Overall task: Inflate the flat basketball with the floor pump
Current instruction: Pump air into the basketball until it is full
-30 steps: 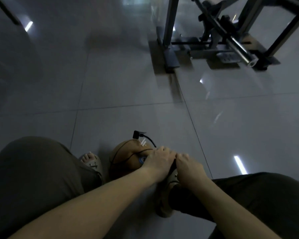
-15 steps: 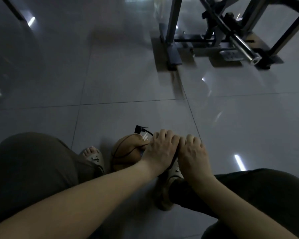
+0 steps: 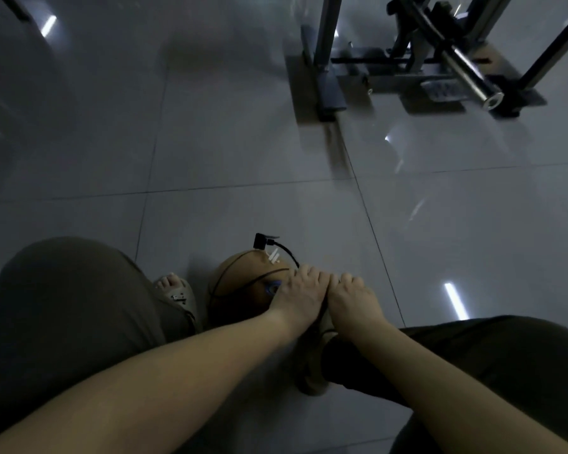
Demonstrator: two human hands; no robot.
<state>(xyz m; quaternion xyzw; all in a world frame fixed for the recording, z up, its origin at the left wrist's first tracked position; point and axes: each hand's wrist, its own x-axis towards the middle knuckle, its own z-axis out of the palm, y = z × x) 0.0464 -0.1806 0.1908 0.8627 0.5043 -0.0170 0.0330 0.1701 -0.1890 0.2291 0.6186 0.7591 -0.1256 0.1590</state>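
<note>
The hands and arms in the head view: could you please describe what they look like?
The left hand and right hand are bare: no gloves, rings or watch visible. The left forearm and right forearm are uncovered, no sleeve in view.

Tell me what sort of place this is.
Probably a gym or home workout room. A metal weight-machine frame with a chrome bar stands on the glossy tiled floor, and a basketball lies by the person's feet.
</note>
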